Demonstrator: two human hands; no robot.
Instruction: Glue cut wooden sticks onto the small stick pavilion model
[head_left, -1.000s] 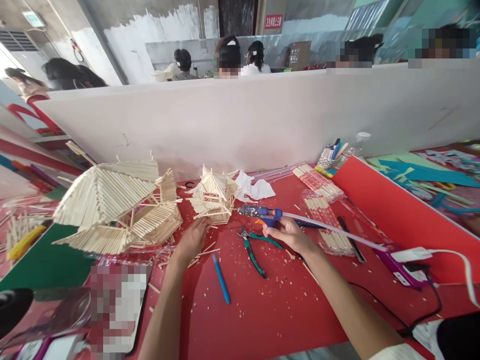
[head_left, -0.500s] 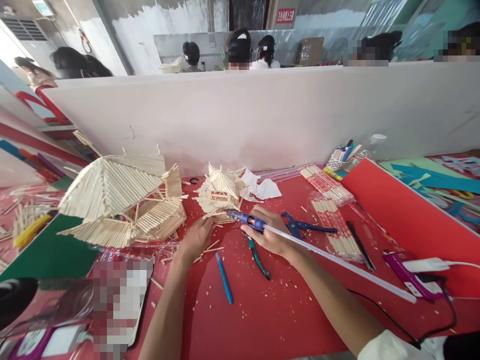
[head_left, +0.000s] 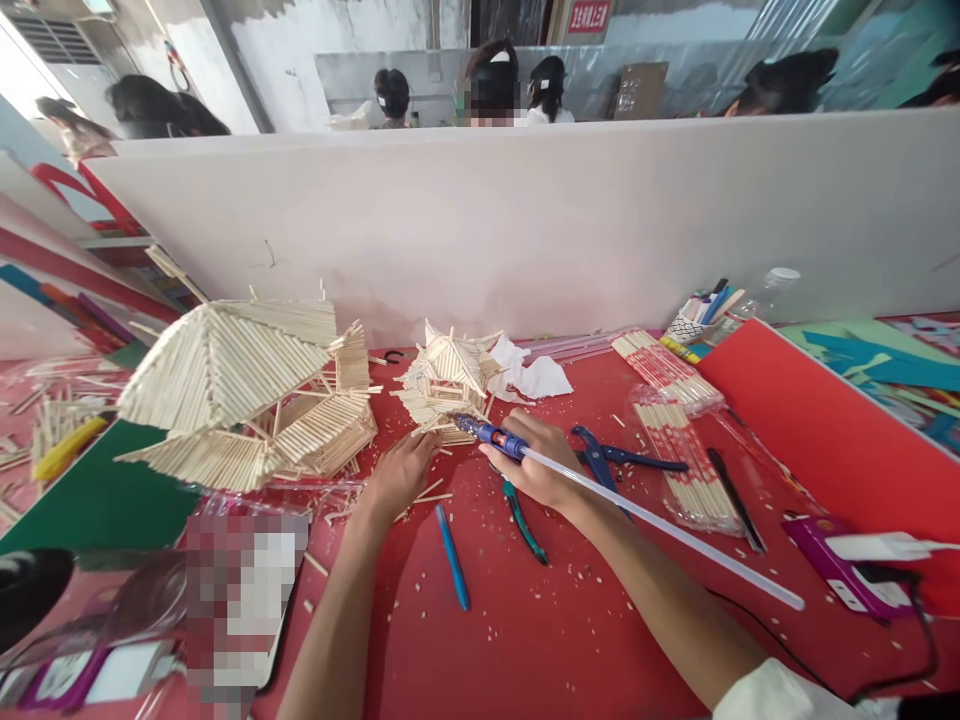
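Observation:
A small pavilion model (head_left: 448, 372) built of thin wooden sticks stands at the middle of the red table. My left hand (head_left: 400, 474) is closed at its lower front edge, with the fingertips pinching there; they partly hide what they grip. In my right hand (head_left: 537, 462) is a blue hot glue gun (head_left: 501, 438), its nozzle at the model's front base. A long translucent glue stick (head_left: 660, 527) runs out of its rear over my forearm. To the left stands a larger stick pavilion (head_left: 232, 365). Loose sticks (head_left: 427, 497) lie beside my left hand.
Blue cutters (head_left: 600, 458), green-handled pliers (head_left: 525, 525) and a blue pen (head_left: 452, 560) lie near my hands. Bundled sticks (head_left: 686, 465), a purple power strip (head_left: 847, 570) and a red board (head_left: 817, 450) are on the right. A white partition (head_left: 525, 220) stands behind.
The view has shifted a little. The rear end of the glue stick has swung slightly left, while the nozzle stays at the small model's base. My left hand remains at the model's edge.

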